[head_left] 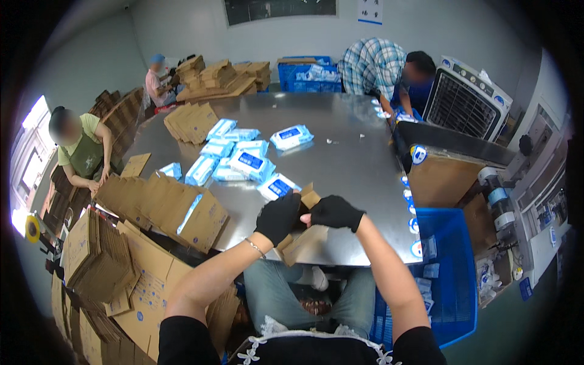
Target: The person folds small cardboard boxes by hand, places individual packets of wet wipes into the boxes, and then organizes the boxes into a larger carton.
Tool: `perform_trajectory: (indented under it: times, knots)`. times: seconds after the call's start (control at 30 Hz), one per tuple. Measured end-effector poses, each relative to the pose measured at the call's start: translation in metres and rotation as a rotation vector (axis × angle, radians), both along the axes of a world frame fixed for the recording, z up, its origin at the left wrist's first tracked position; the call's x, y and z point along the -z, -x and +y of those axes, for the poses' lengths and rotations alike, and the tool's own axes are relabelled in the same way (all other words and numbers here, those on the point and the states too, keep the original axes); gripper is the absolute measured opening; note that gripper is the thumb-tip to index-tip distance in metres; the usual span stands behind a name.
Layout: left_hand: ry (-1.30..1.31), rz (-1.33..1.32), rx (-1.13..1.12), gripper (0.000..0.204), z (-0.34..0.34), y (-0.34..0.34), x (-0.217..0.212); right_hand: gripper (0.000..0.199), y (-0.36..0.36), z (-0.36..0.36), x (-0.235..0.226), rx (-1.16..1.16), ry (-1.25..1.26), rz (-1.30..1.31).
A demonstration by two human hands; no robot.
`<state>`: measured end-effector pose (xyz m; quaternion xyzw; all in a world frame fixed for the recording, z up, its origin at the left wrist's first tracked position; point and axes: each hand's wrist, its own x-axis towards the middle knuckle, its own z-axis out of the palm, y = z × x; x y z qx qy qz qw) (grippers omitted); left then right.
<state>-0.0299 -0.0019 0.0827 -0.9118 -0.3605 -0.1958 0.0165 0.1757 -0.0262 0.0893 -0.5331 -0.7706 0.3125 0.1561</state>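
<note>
Both hands wear black gloves and meet over the near edge of the metal table. Between them is a small brown cardboard box (296, 245), tilted, with a flap standing up behind my fingers. My left hand (278, 217) is closed on its left side. Curled over its right side is my right hand (336, 213), with a bare fingertip showing. The gloves hide much of the box's inside. Just beyond my left hand lies a blue and white pack of wipes (278, 187). Several more such packs (248, 163) are heaped farther back.
Filled cartons (204, 222) line the table's (340, 131) left edge. Flattened cardboard (100, 258) is stacked at left. A blue crate (453, 267) with packs stands low at right. One person (82, 149) works at left, another (374, 67) bends at far right, a third (155, 82) sits behind.
</note>
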Motion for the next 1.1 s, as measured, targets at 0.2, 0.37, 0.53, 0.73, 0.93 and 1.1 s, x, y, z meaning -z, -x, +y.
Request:
perform_trajectory:
  times: [0.2, 0.37, 0.53, 0.73, 0.93, 1.1]
  knots:
    - [-0.287, 0.229, 0.047, 0.041, -0.011, -0.013, 0.028, 0.059, -0.004, -0.005, -0.023, -0.151, 0.040, -0.117]
    - [0.825, -0.130, 0.217, 0.055, 0.020, 0.004, -0.002, 0.049, 0.000, 0.006, 0.002, -0.017, -0.149, -0.078]
    - [0.554, -0.158, 0.299, 0.058, 0.012, 0.016, 0.027, 0.029, 0.017, -0.003, 0.049, 0.220, -0.580, 0.099]
    - [0.260, 0.102, 0.095, 0.058, -0.020, 0.005, 0.010, 0.095, 0.051, -0.055, 0.087, 0.906, -0.663, 0.411]
    - [0.521, 0.242, 0.106, 0.057, -0.023, 0.005, 0.006, 0.088, 0.070, -0.053, 0.123, 0.963, -0.249, 0.874]
    - [0.897, -0.558, 0.073, 0.090, -0.017, 0.007, 0.068, 0.081, 0.046, -0.039, 0.095, 0.774, -0.026, 0.705]
